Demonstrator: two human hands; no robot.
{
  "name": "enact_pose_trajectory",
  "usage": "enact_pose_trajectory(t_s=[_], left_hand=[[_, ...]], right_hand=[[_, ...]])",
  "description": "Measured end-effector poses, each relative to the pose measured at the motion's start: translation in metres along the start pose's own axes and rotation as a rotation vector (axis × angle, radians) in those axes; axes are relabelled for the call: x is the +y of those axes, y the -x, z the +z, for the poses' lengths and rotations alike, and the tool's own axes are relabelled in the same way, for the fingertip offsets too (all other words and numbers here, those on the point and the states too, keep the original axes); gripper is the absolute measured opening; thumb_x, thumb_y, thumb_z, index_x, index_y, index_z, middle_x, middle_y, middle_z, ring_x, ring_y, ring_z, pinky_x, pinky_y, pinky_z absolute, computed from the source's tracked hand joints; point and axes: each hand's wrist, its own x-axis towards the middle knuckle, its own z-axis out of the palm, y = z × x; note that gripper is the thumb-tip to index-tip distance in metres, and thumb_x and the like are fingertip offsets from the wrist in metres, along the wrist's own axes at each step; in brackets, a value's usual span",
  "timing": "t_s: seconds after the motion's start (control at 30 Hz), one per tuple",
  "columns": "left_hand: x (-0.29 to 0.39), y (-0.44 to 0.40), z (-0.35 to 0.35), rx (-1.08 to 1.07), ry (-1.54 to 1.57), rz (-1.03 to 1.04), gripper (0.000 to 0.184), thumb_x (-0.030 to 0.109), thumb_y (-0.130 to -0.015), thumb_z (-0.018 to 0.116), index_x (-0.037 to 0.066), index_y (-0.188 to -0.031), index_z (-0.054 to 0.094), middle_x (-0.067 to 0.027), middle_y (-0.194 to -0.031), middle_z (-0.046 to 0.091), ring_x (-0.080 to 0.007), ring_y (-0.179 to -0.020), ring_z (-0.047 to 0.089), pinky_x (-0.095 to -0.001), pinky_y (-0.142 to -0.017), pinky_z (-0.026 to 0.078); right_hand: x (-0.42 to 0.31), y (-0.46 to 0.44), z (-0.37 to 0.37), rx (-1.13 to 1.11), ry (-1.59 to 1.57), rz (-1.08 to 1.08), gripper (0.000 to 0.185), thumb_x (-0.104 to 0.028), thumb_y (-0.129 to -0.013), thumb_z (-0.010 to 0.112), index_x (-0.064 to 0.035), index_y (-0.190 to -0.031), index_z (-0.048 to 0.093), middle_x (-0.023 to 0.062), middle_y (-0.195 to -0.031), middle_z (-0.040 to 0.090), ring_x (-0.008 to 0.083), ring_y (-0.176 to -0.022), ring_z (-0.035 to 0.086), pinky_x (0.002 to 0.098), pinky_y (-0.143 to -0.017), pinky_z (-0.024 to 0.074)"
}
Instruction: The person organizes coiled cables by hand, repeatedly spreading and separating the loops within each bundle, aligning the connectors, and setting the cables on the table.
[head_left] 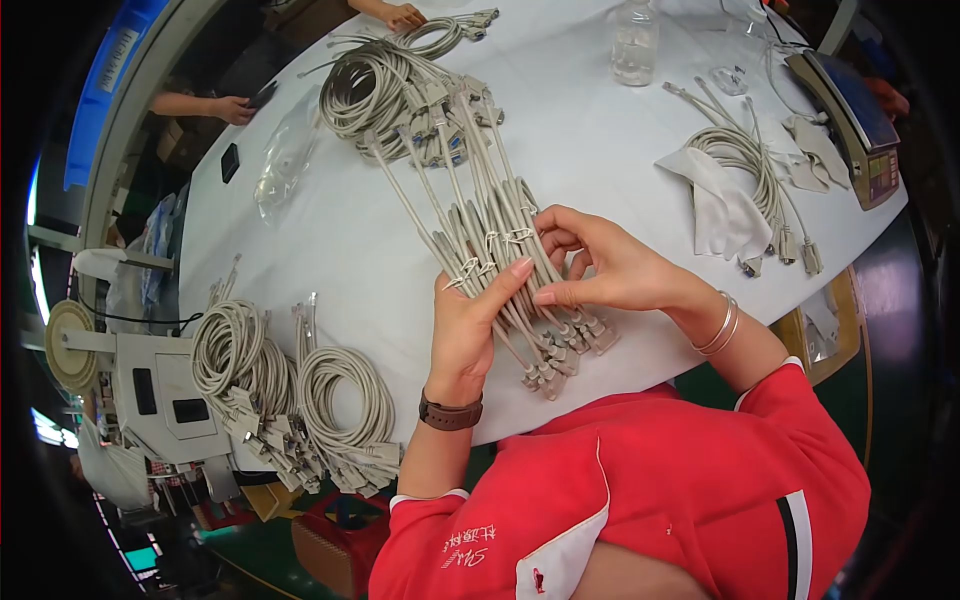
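My left hand [468, 325] is closed around a flat bundle of grey cables [515, 275], with its thumb lying across the top. Thin white ties wrap the cables near the middle. Moulded connectors [560, 360] poke out at the near end, while clear plugs fan out at the far end. Against the bundle's right side, my right hand [610, 262] has its fingers curled and its thumb on the outer cables. Just beyond lies a large pile of coiled grey cables [365, 90] with blue-faced connectors.
More coiled cables [345, 400] lie at left beside a white machine [170, 395]. On the right are a cable coil with white cloth [725, 210] and a scale [850, 130]. A bottle [634, 45] stands at the back. Other people's hands [235, 110] show at the far edge.
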Motion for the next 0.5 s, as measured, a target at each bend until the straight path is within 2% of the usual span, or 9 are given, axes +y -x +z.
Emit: enact_pose_trajectory(t_s=[0.1, 0.2, 0.33, 0.37, 0.4, 0.5], left_hand=[[0.005, -0.001, -0.006, 0.008, 0.039, -0.020, 0.033, 0.005, -0.086, 0.064, -0.005, -0.116, 0.054, -0.0153, -0.106, 0.066, -0.0224, -0.093, 0.066, -0.0329, -0.081, 0.055], [0.009, 0.000, -0.016, -0.043, 0.052, -0.086, 0.039, 0.006, -0.090, 0.058, -0.008, -0.124, 0.046, -0.0228, -0.111, 0.062, -0.0339, -0.096, 0.066, -0.0399, -0.082, 0.058], [0.009, 0.001, -0.027, -0.006, 0.106, -0.110, 0.040, 0.010, -0.093, 0.055, -0.007, -0.127, 0.044, -0.0230, -0.114, 0.061, -0.0337, -0.097, 0.065, -0.0402, -0.083, 0.057], [0.009, 0.001, -0.026, 0.001, 0.127, -0.113, 0.039, 0.009, -0.091, 0.058, -0.007, -0.124, 0.047, -0.0216, -0.112, 0.062, -0.0314, -0.096, 0.066, -0.0385, -0.083, 0.057], [0.010, 0.001, -0.024, 0.008, 0.148, -0.117, 0.037, 0.009, -0.089, 0.061, -0.006, -0.121, 0.049, -0.0203, -0.110, 0.063, -0.0291, -0.095, 0.066, -0.0368, -0.082, 0.056], [0.002, -0.005, -0.020, 0.012, 0.114, -0.072, 0.034, 0.007, -0.086, 0.066, -0.003, -0.116, 0.054, -0.0143, -0.105, 0.065, -0.0219, -0.091, 0.065, -0.0322, -0.081, 0.054]], right_hand=[[0.007, -0.005, -0.004, -0.057, -0.333, 0.097, 0.040, -0.021, -0.088, 0.067, 0.0011, -0.117, 0.051, 0.0042, -0.091, 0.062, 0.0082, -0.082, 0.056, 0.0221, -0.070, 0.0462], [0.015, -0.008, -0.009, 0.001, -0.325, 0.129, 0.033, -0.027, -0.091, 0.064, -0.0006, -0.109, 0.055, 0.0006, -0.086, 0.061, 0.0056, -0.078, 0.053, 0.0205, -0.069, 0.0424], [0.013, -0.004, -0.014, 0.023, -0.429, 0.172, 0.029, -0.028, -0.091, 0.064, -0.0023, -0.102, 0.058, 0.0000, -0.080, 0.060, 0.0053, -0.071, 0.053, 0.0200, -0.063, 0.0405], [0.014, -0.004, -0.015, 0.026, -0.466, 0.178, 0.028, -0.027, -0.091, 0.064, -0.0027, -0.102, 0.058, 0.0001, -0.079, 0.060, 0.0053, -0.070, 0.052, 0.0198, -0.062, 0.0401], [0.009, -0.006, -0.012, 0.068, -0.467, 0.204, 0.025, -0.026, -0.087, 0.070, -0.0047, -0.093, 0.058, -0.0008, -0.076, 0.058, 0.0053, -0.067, 0.051, 0.0199, -0.059, 0.0397], [0.013, -0.009, -0.012, 0.028, -0.296, 0.226, 0.026, -0.024, -0.082, 0.074, -0.0077, -0.085, 0.054, -0.0032, -0.073, 0.055, 0.0036, -0.064, 0.047, 0.0192, -0.057, 0.0361]])
